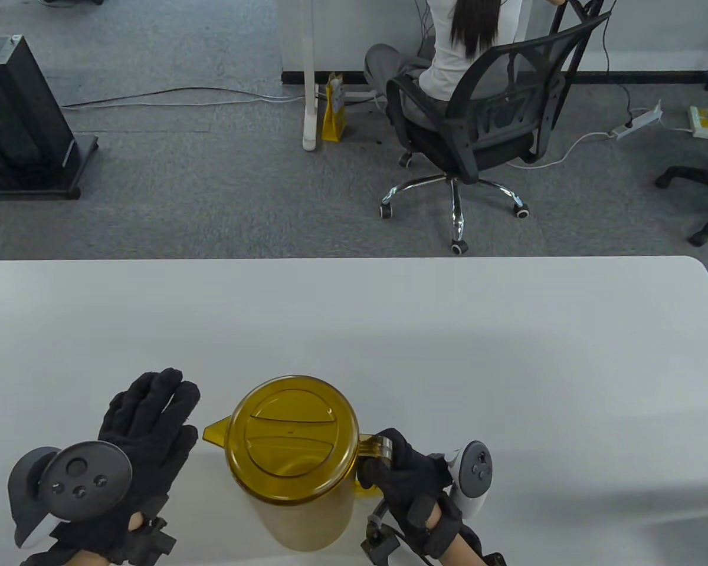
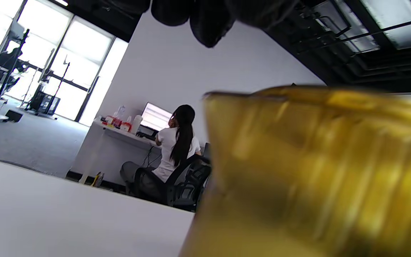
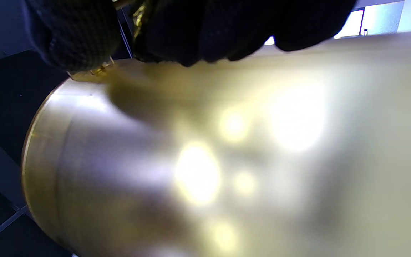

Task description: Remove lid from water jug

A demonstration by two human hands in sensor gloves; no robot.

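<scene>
A translucent amber water jug [image 1: 307, 507] stands upright near the table's front edge, its round amber lid [image 1: 292, 439] seated on top and its spout pointing left. My right hand [image 1: 404, 471] grips the jug's handle [image 1: 373, 445] on the right side, fingers curled round it. My left hand [image 1: 147, 430] hovers open to the left of the jug, fingers straight, close to the spout without touching it. In the left wrist view the jug [image 2: 316, 171] fills the right half, blurred. The right wrist view shows the jug's wall [image 3: 227, 160] close up beneath my gloved fingers [image 3: 198, 32].
The white table [image 1: 448, 354] stretches bare behind the jug. Beyond its far edge a person sits on a black office chair [image 1: 478, 130] at a desk, with cables and power strips on the grey carpet.
</scene>
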